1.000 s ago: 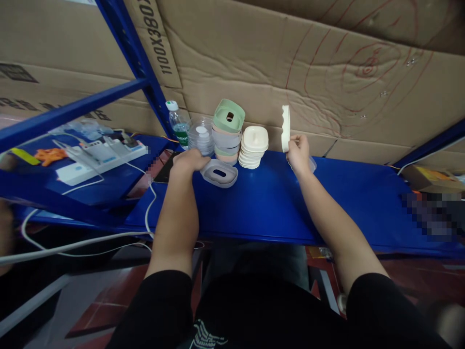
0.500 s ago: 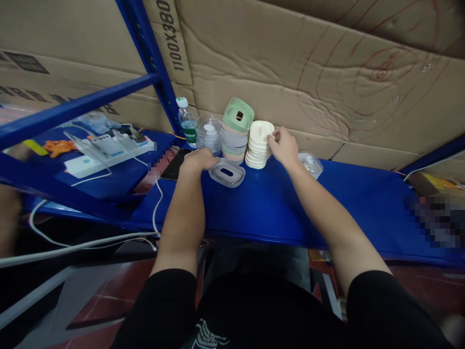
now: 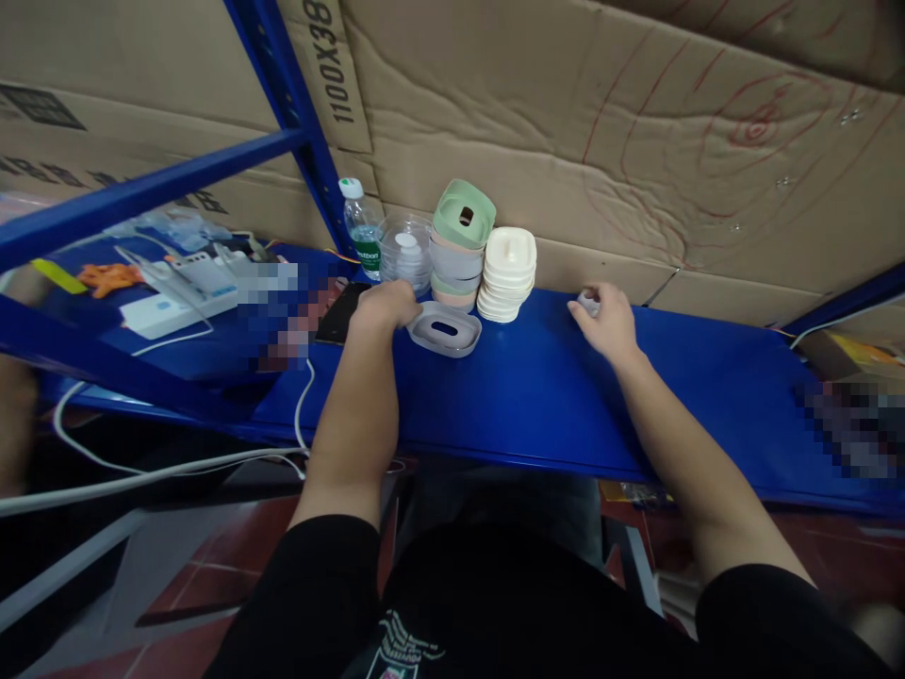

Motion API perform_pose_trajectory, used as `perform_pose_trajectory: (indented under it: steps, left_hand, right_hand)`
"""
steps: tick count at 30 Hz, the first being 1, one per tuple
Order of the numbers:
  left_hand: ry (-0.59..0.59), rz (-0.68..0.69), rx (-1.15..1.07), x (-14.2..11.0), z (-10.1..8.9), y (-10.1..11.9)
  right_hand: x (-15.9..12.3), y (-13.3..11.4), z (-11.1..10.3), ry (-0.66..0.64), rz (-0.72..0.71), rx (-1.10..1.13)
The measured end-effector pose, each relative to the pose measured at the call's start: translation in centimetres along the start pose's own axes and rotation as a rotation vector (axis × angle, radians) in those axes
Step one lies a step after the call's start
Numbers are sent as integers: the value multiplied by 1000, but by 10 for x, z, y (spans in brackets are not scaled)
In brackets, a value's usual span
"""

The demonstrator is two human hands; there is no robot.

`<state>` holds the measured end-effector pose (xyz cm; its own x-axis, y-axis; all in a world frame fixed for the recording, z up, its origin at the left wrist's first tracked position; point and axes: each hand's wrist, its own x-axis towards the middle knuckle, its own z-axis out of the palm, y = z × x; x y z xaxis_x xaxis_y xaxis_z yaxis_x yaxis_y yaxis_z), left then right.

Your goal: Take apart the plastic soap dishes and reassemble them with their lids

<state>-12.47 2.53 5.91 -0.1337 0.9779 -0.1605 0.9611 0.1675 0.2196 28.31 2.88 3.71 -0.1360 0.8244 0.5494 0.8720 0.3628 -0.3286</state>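
Note:
My left hand (image 3: 383, 306) rests closed on the left edge of a grey tray with an oval slot (image 3: 444, 329), which lies flat on the blue shelf (image 3: 537, 396). My right hand (image 3: 604, 321) lies over a small clear lidded piece (image 3: 586, 302) on the shelf, fingers curled around it. Between the hands stand a stack of cream lids (image 3: 507, 273) and a taller stack of pastel trays topped by a green one (image 3: 460, 240), both against the cardboard wall.
A water bottle (image 3: 361, 229) and a stack of clear cups (image 3: 406, 253) stand behind my left hand. A dark phone (image 3: 342, 314) lies beside it. A white power strip with cables (image 3: 185, 290) sits at far left. A blue upright post (image 3: 297, 113) rises there.
My right hand, which held a cream lid upright, put it on the cream stack, then moved right and down onto the small clear piece. My left hand stayed on the grey tray.

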Motion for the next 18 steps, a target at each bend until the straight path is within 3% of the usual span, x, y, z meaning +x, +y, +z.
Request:
perform_pose_trajectory:
  steps: [5,8,10,12,15,18]
  left_hand:
    - [34,-25,167,-23,-15,9]
    - [128,18,129,-44,-25,22]
    - [207,150,35,-56,-25,37]
    - [263,361,-79,-65,-17,57]
    - [345,656,-138,-74,12,92]
    - [343,827,-107,-81,48,123]
  right_hand:
    - [-26,52,-5,-59,82,-213]
    - [-31,61,-3,-108,109,-221]
    - [-30,59,-3,-142,101,-156]
    - [-28,52,-4,-181,41,-50]
    - [-27,39,-8,-267,-124,129]
    - [-30,23,-13,-331,-241,241]
